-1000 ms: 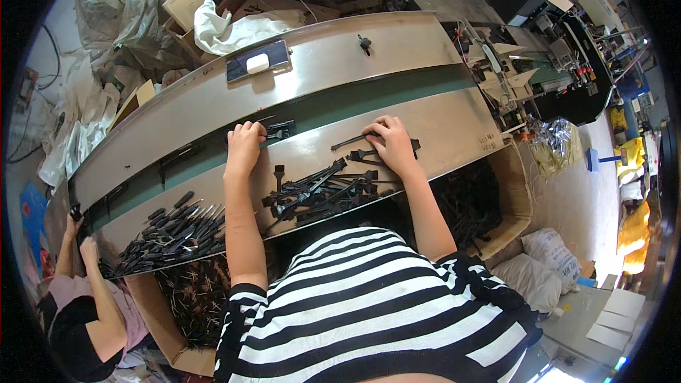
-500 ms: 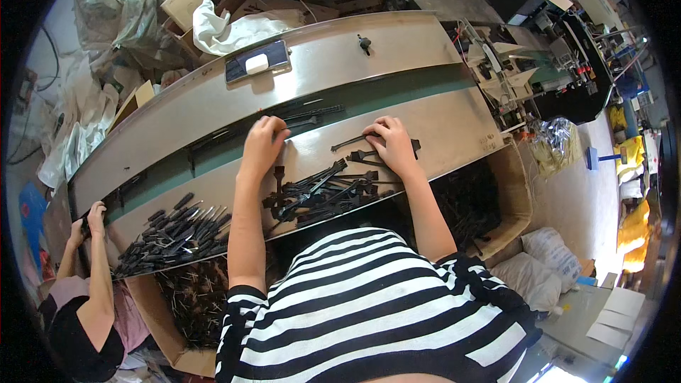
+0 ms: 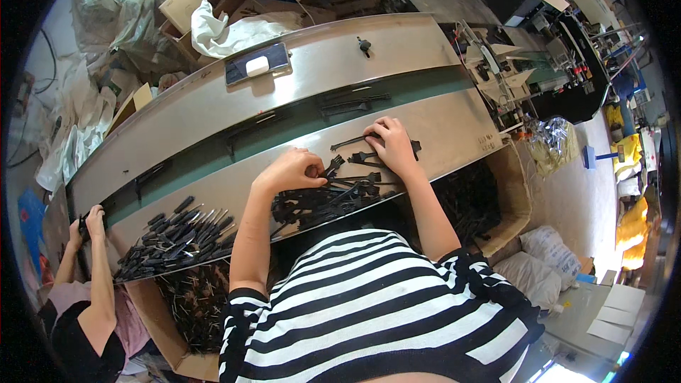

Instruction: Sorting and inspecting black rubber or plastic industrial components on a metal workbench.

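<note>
A heap of long black plastic parts (image 3: 326, 202) lies on the near metal ledge before me. At its upper left edge is my left hand (image 3: 287, 170), its fingers curled together against the heap; what they hold, if anything, is hidden. My right hand (image 3: 390, 145) is closed on a thin black plastic part (image 3: 346, 142), whose end sticks out to the left. Under and beside that hand lie more black parts with wide ends. On the green conveyor belt (image 3: 298, 117), beyond the hands, several black parts are lying.
Black-handled tools with metal shafts (image 3: 177, 237) are piled to the left, above a filled cardboard box (image 3: 152, 312). Another person's hands (image 3: 92, 223) work at the belt's left end. A phone with a white case (image 3: 257, 64) rests on the far ledge; machinery (image 3: 500, 74) stands right.
My left hand has come back from the belt to the heap. Black parts on the belt have shifted to the right. My right hand stays nearly in place.
</note>
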Demonstrator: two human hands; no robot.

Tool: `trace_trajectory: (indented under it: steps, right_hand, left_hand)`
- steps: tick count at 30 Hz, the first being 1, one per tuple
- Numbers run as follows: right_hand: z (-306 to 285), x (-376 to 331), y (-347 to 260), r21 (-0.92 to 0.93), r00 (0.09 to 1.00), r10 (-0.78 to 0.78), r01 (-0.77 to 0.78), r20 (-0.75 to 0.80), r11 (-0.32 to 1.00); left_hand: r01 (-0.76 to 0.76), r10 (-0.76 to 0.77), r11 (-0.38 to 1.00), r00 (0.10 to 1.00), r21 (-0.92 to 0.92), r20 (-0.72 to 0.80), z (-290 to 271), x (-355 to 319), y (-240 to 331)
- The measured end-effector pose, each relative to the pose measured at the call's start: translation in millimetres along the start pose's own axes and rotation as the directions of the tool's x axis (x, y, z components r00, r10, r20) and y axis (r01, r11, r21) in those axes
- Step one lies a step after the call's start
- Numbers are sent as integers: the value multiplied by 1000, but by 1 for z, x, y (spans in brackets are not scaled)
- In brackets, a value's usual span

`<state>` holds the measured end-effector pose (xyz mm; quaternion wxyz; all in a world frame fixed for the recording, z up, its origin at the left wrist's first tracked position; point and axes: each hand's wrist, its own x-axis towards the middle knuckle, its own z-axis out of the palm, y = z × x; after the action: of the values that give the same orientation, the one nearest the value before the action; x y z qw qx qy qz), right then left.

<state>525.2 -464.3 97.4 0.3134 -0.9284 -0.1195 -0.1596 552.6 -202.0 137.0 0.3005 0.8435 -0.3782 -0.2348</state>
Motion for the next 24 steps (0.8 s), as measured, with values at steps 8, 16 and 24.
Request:
trace_trajectory:
  steps: [8, 16, 24]
  right_hand:
    - [28, 52, -4, -116, 992, -82, 92, 91, 989]
    - [91, 87, -35, -329, 999, -30, 39, 33, 944]
    - [41, 54, -23, -184, 998, 48, -41, 34, 982]
  left_hand:
    - [-46, 25, 976, 995, -213, -99, -1, 1, 0]
    - [-91, -80, 974, 715, -205, -695, -28, -11, -29]
    - [716, -324, 698, 294, -17, -899, -42, -72, -99]
